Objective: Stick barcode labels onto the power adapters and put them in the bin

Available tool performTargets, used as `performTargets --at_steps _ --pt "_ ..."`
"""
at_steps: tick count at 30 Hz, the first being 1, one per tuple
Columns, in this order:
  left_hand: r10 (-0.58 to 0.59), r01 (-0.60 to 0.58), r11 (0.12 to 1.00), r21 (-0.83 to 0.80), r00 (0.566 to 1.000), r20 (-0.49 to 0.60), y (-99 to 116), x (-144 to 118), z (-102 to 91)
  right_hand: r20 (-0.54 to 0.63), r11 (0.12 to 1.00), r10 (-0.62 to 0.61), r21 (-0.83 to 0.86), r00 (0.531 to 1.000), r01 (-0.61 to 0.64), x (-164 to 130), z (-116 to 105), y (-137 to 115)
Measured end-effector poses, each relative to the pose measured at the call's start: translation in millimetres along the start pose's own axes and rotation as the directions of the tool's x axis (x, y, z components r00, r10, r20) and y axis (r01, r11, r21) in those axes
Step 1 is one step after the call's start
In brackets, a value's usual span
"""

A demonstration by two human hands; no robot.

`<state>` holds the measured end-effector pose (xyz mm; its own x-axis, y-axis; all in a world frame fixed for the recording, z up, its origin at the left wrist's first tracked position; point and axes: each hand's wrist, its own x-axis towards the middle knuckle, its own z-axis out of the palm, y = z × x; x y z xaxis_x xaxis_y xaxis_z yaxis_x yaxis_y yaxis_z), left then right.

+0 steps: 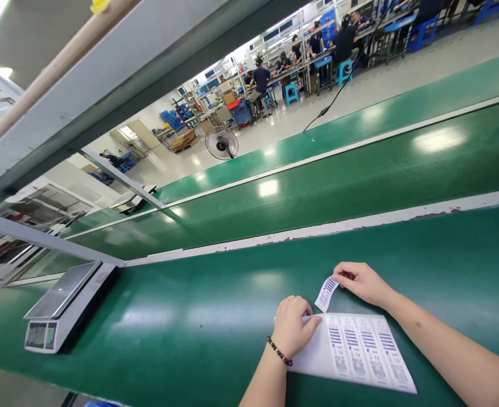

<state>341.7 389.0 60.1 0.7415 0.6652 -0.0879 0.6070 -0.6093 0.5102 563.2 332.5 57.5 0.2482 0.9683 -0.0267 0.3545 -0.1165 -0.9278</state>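
A white sheet of barcode labels (360, 353) lies on the green worktop (190, 316) in front of me. My left hand (292, 325), with a bead bracelet at the wrist, presses down on the sheet's left end. My right hand (360, 281) pinches one peeled barcode label (326, 293) by its top end, and the label hangs just above the sheet's upper edge. Several labels remain in a row on the sheet.
A small electronic scale (60, 305) stands on the worktop at the left. Beyond a white strip runs a green conveyor belt (338, 181). A floor fan (221, 143) stands on the far aisle. Several people sit at benches in the background (300, 51). A metal frame crosses overhead at the left.
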Motion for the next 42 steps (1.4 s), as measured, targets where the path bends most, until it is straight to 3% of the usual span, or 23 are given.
performTargets --at_steps 42 --pt "-0.021 0.021 1.0 -0.013 1.0 -0.011 2.2 0.9 -0.9 0.048 0.998 -0.024 -0.058 0.999 0.026 1.7 0.9 6.9"
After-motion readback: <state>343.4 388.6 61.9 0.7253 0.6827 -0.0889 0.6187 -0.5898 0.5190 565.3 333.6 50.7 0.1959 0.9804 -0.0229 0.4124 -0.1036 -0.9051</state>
